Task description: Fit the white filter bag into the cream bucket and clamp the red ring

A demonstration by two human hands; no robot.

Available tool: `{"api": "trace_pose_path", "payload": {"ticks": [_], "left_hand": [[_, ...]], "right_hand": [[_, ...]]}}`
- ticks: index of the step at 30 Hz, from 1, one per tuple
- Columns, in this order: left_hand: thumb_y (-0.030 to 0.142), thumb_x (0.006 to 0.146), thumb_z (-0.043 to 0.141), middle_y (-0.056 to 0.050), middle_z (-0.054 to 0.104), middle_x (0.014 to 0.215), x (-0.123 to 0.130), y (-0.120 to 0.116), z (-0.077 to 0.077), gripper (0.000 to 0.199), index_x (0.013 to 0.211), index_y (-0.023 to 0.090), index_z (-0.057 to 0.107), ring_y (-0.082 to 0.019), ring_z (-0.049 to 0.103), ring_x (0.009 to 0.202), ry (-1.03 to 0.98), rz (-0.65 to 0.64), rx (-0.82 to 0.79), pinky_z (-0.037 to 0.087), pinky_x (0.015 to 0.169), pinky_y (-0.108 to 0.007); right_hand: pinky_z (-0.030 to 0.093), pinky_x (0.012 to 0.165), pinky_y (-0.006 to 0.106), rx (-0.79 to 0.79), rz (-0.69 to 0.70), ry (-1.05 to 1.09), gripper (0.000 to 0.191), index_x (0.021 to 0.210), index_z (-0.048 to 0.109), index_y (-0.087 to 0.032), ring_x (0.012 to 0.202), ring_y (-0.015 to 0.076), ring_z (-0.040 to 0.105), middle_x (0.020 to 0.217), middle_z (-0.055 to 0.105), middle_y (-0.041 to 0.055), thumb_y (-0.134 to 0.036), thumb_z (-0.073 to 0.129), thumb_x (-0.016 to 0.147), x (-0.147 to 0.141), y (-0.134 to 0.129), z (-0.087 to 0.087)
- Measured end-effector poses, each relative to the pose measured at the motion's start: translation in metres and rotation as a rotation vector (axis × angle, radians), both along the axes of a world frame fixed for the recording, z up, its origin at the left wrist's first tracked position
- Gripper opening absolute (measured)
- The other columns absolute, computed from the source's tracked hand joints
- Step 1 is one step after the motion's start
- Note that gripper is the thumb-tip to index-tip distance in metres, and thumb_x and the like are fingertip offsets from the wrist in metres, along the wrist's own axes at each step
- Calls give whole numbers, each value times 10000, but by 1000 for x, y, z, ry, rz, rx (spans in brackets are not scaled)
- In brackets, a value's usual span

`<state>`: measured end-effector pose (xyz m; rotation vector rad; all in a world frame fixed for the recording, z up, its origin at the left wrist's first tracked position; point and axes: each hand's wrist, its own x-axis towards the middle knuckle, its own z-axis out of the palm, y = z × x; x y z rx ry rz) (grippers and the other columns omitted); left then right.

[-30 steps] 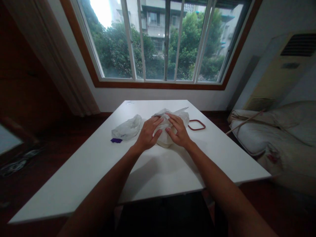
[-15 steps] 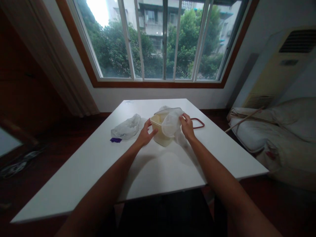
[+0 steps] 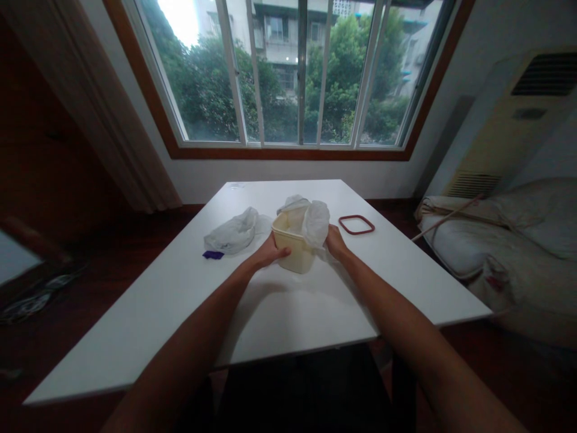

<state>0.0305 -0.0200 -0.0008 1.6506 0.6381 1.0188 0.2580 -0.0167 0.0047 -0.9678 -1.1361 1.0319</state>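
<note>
A pale yellow bin (image 3: 295,255) stands upright on the white table, with a translucent white bag (image 3: 316,221) inside it and hanging over its back and right rim. My left hand (image 3: 271,251) grips the bin's left side, thumb on the front. On the right side, my right hand (image 3: 336,242) is against the bag and bin, its fingertips hidden behind the plastic. A dark red square ring (image 3: 356,225) lies flat just beyond my right hand. Left of the bin rests a crumpled white bag (image 3: 232,233) with a purple piece (image 3: 213,255) at its near end.
The white table (image 3: 180,325) reaches toward a wall with a wide window. A small clear item (image 3: 236,186) lies near its far left corner. To the right are large wrapped bundles (image 3: 532,252) with a thin stick (image 3: 446,219), and a tall air conditioner (image 3: 518,126).
My right hand has lowered along the bin's right side, and the bag now droops over the right rim. My left hand has closed further round the bin. More of the red ring shows.
</note>
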Motion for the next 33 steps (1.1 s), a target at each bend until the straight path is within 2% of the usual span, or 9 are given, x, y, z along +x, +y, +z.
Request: {"api": "trace_pose_path", "payload": {"ticks": [3,7,12,16,19,23,29,31,33], "left_hand": [[613,554,849,-201,626,1287,-4,-7,9,1003,1367,145,495,-371,607,1177,-19,-155,-47,502,980,-507],[591,512,873,-172,672,1230,-13,-10,19,1019,1375,182,519,-379,633,1137,12,-200,-35,518,963,-523],[540,532,875,-170,608,1321,-10,-11,24,1083,1449,194,414,-359,612,1172,81,-38,116,497,1003,-535],[524,516,884,-180,521,1387,-7,-9,27,1154,1469,178,334,-347,545,1253,131,222,353,438,1074,-529],[545,480,891,-186,455,1433,-16,-5,32,1218,1476,168,300,-373,458,1331,278,414,570,360,1134,-551],[623,458,868,-220,331,1532,-30,1,36,1353,1530,145,195,-437,336,1406,512,572,772,275,1167,-588],[689,479,827,-243,321,1537,-35,5,30,1403,1552,149,103,-474,397,1345,668,639,857,314,1104,-618],[680,486,829,-235,338,1528,-33,4,29,1379,1549,166,116,-467,399,1345,668,614,914,312,1107,-609],[644,519,827,-225,348,1520,-28,2,28,1319,1545,178,141,-453,381,1365,646,563,983,304,1122,-595]], "right_hand": [[466,621,279,-6,70,-33,470,689,680,-129,660,165,559,637,659,53,-596,657,736,-3,0,-2],[500,643,307,31,143,-70,469,711,696,-145,693,189,596,672,683,59,-608,633,760,-6,3,-10],[546,745,362,83,118,-192,381,804,730,-181,861,251,654,754,727,64,-551,650,763,0,2,-6],[529,904,393,211,56,-295,363,971,740,-179,999,239,653,1015,749,70,-469,627,785,14,8,1],[482,999,419,247,-71,-336,399,1080,717,-176,1087,225,637,1199,704,85,-416,617,778,28,20,0],[451,1035,433,166,-286,-388,407,1091,710,-137,1123,233,635,1218,695,132,-367,615,770,47,36,-10],[462,990,455,-65,-378,-637,227,846,739,-154,1005,273,676,967,750,125,-322,607,768,67,40,-14],[465,984,454,32,-458,-626,210,841,726,-159,1020,269,663,1003,736,135,-309,591,783,67,34,-5],[479,974,440,256,-504,-573,230,881,709,-162,1084,256,634,1142,694,148,-331,563,829,61,23,10]]}}
